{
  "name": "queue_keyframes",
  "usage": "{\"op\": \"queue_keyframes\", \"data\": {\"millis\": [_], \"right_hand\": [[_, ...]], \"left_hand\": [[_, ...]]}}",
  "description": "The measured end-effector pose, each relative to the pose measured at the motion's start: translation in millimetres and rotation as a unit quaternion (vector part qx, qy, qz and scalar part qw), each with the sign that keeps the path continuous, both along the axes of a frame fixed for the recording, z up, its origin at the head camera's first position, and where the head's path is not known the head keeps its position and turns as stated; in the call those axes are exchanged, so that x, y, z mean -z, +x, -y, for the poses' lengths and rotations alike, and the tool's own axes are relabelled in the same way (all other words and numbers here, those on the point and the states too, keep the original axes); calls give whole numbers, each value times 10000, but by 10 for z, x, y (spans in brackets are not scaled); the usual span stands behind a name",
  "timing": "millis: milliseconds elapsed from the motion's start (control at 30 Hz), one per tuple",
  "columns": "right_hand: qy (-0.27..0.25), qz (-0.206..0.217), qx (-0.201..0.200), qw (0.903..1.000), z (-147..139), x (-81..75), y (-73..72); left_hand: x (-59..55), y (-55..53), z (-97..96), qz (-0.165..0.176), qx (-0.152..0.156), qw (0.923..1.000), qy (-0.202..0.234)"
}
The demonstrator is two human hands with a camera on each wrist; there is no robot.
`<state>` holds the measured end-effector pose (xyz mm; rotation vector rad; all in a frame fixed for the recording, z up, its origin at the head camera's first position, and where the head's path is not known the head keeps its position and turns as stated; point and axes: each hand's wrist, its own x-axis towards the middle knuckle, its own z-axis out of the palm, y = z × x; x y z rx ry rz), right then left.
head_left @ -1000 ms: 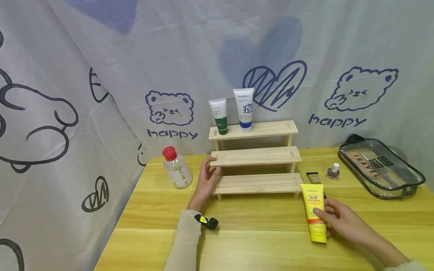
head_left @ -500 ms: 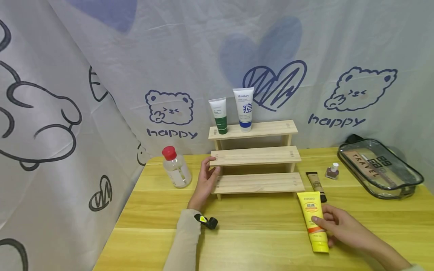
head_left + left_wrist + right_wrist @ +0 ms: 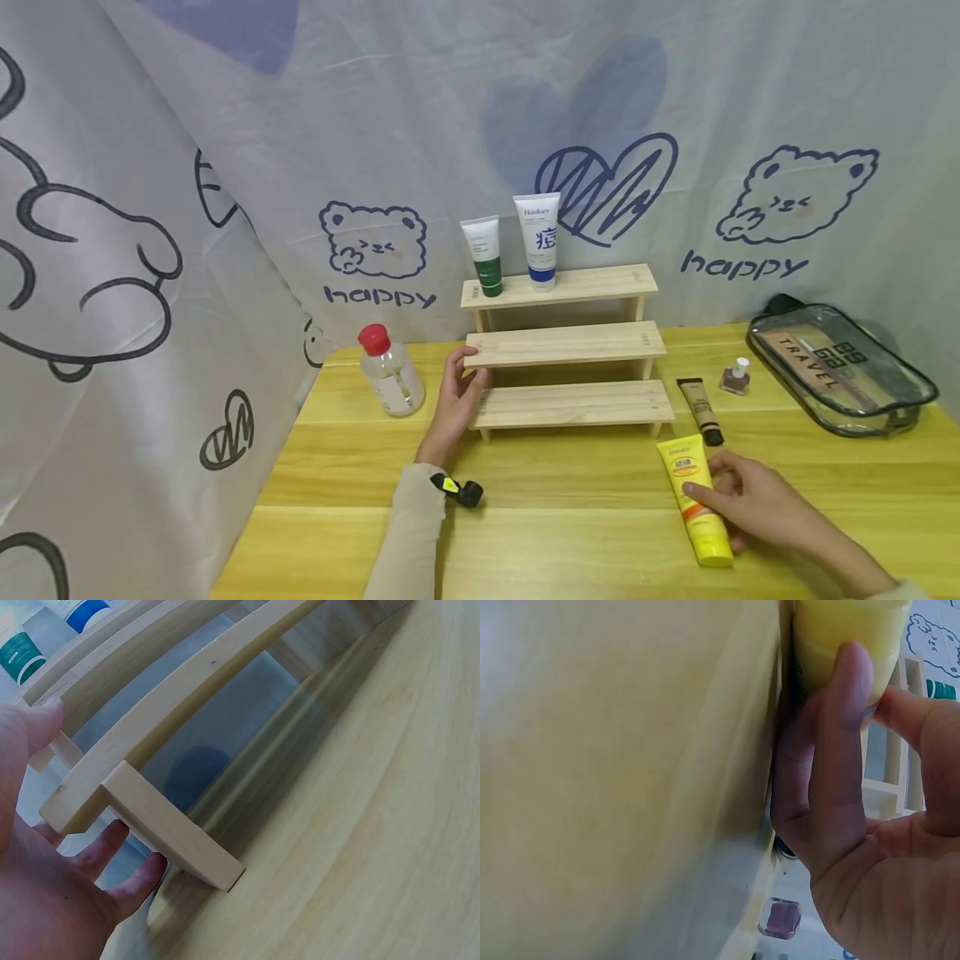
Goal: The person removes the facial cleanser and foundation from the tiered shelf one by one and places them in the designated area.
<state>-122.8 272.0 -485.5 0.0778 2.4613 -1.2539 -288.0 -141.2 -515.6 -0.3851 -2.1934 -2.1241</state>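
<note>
In the head view my right hand (image 3: pixel 757 500) holds a yellow squeeze tube (image 3: pixel 693 500), thumb on its front, fingers behind. The tube leans, cap end toward me, low over the table; the right wrist view shows its yellow lower end (image 3: pixel 847 645) between thumb and fingers. My left hand (image 3: pixel 453 404) grips the left end of a three-tier wooden display shelf (image 3: pixel 570 343). Close up, its thumb lies by a tier board and its fingers reach behind the front leg (image 3: pixel 176 825). On the top tier stand a white-and-green tube (image 3: pixel 486 257) and a white-and-blue tube (image 3: pixel 538 242).
A clear bottle with a red cap (image 3: pixel 392 371) stands left of the shelf. To the right lie a small beige tube with a black cap (image 3: pixel 701 410), a nail polish bottle (image 3: pixel 737 377) and a clear travel pouch (image 3: pixel 840 375). A printed curtain (image 3: pixel 600 100) hangs behind the table.
My right hand has brought the yellow tube down and toward me, tilting its cap end rightward, which uncovers the beige tube. The left hand has stayed on the shelf.
</note>
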Motion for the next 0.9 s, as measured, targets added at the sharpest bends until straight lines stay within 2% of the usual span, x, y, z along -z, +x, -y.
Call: {"op": "queue_keyframes", "data": {"millis": [333, 600, 900], "right_hand": [[-151, 77, 109, 9998, -23, 10, 12], [-852, 205, -28, 9962, -172, -85, 52], [-1042, 37, -201, 9943, -212, -181, 28]], "left_hand": [[1, 0, -2, -25, 45, 10000, 20], [7, 16, 1, -16, 30, 10000, 9], [16, 3, -3, 34, -22, 10000, 11]]}}
